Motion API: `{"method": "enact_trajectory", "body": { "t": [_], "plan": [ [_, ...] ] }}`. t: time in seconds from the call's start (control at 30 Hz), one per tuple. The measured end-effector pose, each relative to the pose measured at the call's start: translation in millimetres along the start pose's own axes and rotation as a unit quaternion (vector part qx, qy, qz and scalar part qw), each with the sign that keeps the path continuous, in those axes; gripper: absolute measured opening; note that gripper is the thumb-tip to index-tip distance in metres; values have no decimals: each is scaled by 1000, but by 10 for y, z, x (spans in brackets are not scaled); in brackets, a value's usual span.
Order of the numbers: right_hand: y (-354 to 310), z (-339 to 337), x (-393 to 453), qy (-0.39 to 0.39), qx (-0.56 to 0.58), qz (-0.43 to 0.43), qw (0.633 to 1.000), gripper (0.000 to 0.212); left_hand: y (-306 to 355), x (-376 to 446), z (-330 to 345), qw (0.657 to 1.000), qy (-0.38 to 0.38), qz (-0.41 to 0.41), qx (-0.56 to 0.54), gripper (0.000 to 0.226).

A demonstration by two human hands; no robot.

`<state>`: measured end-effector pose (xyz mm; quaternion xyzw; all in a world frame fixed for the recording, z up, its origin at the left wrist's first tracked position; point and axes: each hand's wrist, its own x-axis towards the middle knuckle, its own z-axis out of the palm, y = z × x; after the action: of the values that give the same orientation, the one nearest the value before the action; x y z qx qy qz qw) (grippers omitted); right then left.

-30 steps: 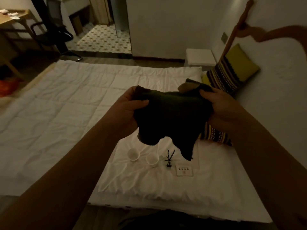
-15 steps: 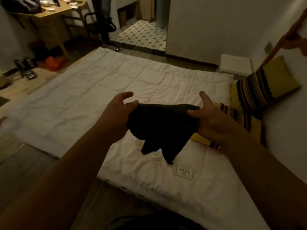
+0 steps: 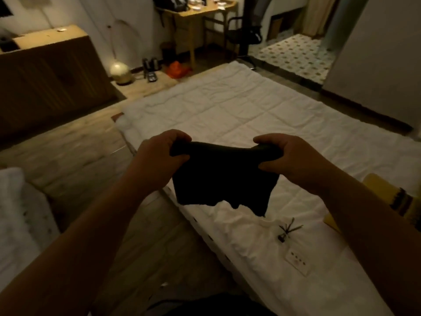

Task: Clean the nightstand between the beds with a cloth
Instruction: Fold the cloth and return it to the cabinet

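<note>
Left hand (image 3: 157, 158) and right hand (image 3: 287, 160) grip the dark cloth (image 3: 223, 176) stretched between them.

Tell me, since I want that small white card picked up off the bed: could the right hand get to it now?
Probably not at once: the right hand and left hand both grip the dark cloth. Nothing covers the card.

Matt dark cloth (image 3: 222, 176), crumpled white quilted bedding (image 3: 239, 110), wood-plank floor (image 3: 75, 151)

Head view, downward, near the hands (image 3: 218, 160)
</note>
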<state>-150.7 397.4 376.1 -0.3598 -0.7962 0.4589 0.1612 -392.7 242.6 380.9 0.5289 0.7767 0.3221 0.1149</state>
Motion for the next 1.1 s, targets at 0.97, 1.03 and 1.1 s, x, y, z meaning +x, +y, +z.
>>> {"method": "enact_trajectory", "body": {
  "t": [0.97, 1.03, 1.1],
  "plan": [
    [-1913, 3468, 3121, -280, 345, 2, 896, 66, -3339, 157, -2374, 911, 266, -238, -205, 8],
    [-2028, 3592, 3530, -277, 353, 18, 894, 57, -3598, 404, -2469, 901, 285, -247, -214, 12],
    [-2120, 3652, 3778, -283, 338, 12, 897, 42, -3749, 603, -2536, 895, 300, -250, -216, 10]
  ]
}}
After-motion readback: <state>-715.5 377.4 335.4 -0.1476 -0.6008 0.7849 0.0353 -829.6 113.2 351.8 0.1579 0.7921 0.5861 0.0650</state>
